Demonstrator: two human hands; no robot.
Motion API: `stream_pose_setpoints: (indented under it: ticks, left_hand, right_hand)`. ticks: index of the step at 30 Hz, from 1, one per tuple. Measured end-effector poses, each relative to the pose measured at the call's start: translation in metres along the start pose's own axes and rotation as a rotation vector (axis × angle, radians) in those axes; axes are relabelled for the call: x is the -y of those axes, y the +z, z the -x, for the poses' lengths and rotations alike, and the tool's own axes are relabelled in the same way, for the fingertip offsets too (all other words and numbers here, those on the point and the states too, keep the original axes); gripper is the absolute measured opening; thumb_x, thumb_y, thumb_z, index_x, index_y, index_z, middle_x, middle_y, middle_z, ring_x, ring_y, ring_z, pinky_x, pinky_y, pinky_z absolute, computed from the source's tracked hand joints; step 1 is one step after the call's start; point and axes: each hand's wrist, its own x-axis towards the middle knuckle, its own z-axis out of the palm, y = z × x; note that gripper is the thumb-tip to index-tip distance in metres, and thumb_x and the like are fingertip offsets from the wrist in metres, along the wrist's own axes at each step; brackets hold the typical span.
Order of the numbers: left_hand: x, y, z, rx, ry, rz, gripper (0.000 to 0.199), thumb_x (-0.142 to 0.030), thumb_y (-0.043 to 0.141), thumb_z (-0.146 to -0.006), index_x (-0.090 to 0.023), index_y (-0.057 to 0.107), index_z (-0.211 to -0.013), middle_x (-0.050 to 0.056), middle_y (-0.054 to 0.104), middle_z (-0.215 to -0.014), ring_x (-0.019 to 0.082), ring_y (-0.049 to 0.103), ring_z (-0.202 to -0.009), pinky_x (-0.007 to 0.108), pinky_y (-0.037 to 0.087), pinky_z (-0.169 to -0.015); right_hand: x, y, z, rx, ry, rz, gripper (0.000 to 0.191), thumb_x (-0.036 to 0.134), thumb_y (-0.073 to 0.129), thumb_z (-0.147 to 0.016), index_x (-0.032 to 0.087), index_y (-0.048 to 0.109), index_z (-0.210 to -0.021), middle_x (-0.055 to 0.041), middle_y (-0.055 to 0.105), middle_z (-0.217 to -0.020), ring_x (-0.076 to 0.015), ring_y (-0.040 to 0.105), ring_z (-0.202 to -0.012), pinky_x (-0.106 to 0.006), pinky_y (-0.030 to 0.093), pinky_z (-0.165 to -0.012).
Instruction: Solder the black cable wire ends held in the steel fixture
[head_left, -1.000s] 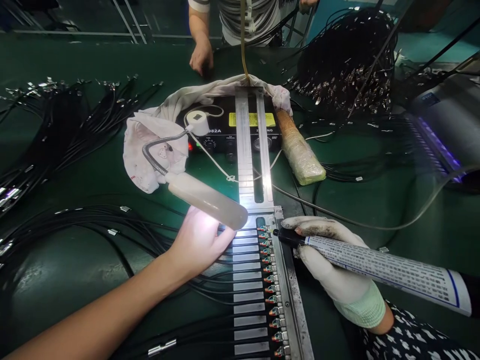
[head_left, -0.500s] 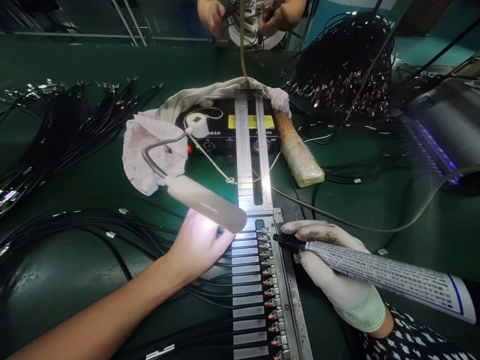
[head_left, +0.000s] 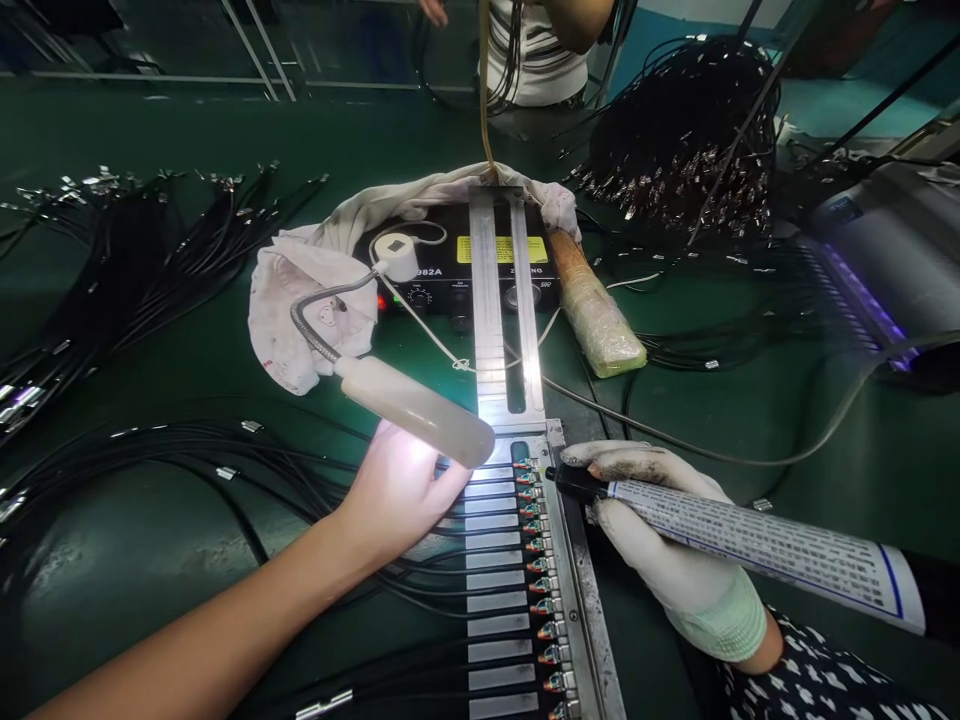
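Note:
My right hand (head_left: 660,540), in a dirty white glove, is closed round a white printed tube (head_left: 765,545) with a black cap. The tube's dark tip rests close to the top of a row of connectors (head_left: 538,565) in a metal fixture (head_left: 571,590). Black cables run left from the connectors across the fixture's pale slotted strip (head_left: 499,625). My bare left hand (head_left: 401,490) lies over the upper cables at the strip's left edge. Its fingertips are hidden under a lit white lamp head (head_left: 420,412), so their hold cannot be made out.
Behind the fixture sits a black control box (head_left: 442,290) with a white cloth (head_left: 315,300) around it. A plastic-wrapped handle (head_left: 604,315) lies to its right. Cable bundles (head_left: 682,130) flank the table. Across it, a person (head_left: 540,50) stands holding cables.
The person across the table has shifted, with one arm raised and the other hand moved up and left. My hands, the tube and the fixture look almost unchanged.

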Motion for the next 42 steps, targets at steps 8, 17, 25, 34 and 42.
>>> stream_pose_setpoints:
  ticks: [8, 17, 25, 34, 42]
  left_hand:
    - [0.001, 0.0, 0.001, -0.011, 0.005, 0.0, 0.016, -0.025, 0.049, -0.09, -0.018, 0.061, -0.098, 0.0, 0.056, -0.075, 0.017, 0.054, -0.074, 0.03, 0.043, -0.07]
    - [0.0, 0.0, 0.001, -0.017, -0.001, -0.009, 0.018, -0.027, 0.05, -0.09, -0.018, 0.062, -0.099, 0.001, 0.055, -0.076, 0.018, 0.054, -0.074, 0.032, 0.044, -0.073]
    - [0.003, 0.0, 0.001, 0.017, -0.01, -0.003, 0.018, -0.025, 0.052, -0.089, -0.017, 0.062, -0.101, 0.0, 0.051, -0.075, 0.018, 0.052, -0.072, 0.032, 0.042, -0.07]
    - [0.003, 0.001, 0.001, 0.027, -0.009, -0.011, 0.017, -0.026, 0.052, -0.089, -0.017, 0.061, -0.1, -0.001, 0.051, -0.074, 0.018, 0.051, -0.072, 0.032, 0.041, -0.069]
    - [0.001, -0.002, 0.0, 0.031, -0.006, -0.004, 0.016, -0.026, 0.052, -0.09, -0.017, 0.062, -0.098, -0.001, 0.05, -0.073, 0.018, 0.051, -0.072, 0.031, 0.041, -0.068]
  right_hand:
    - [-0.001, 0.003, -0.003, -0.009, 0.018, 0.013, 0.02, 0.01, 0.067, -0.073, 0.023, 0.066, -0.088, -0.0007, 0.074, -0.1, -0.0173, 0.07, -0.093, -0.028, 0.056, -0.086]
    - [0.002, -0.004, 0.014, -0.055, 0.027, -0.184, 0.023, 0.01, 0.065, -0.079, 0.025, 0.065, -0.096, -0.0026, 0.071, -0.111, -0.0222, 0.067, -0.104, -0.038, 0.055, -0.095]
    - [0.007, -0.002, 0.01, -0.006, 0.004, -0.048, 0.022, 0.009, 0.065, -0.072, 0.022, 0.066, -0.089, -0.0022, 0.074, -0.099, -0.0188, 0.071, -0.092, -0.031, 0.058, -0.085]
    - [0.007, 0.0, 0.009, -0.019, 0.026, -0.024, 0.021, 0.011, 0.066, -0.072, 0.023, 0.067, -0.089, -0.0011, 0.075, -0.098, -0.0174, 0.071, -0.091, -0.029, 0.058, -0.085]
    - [0.007, -0.003, 0.01, 0.006, 0.017, -0.032, 0.019, 0.011, 0.066, -0.074, 0.023, 0.067, -0.089, -0.0019, 0.074, -0.099, -0.0189, 0.071, -0.092, -0.032, 0.059, -0.085]
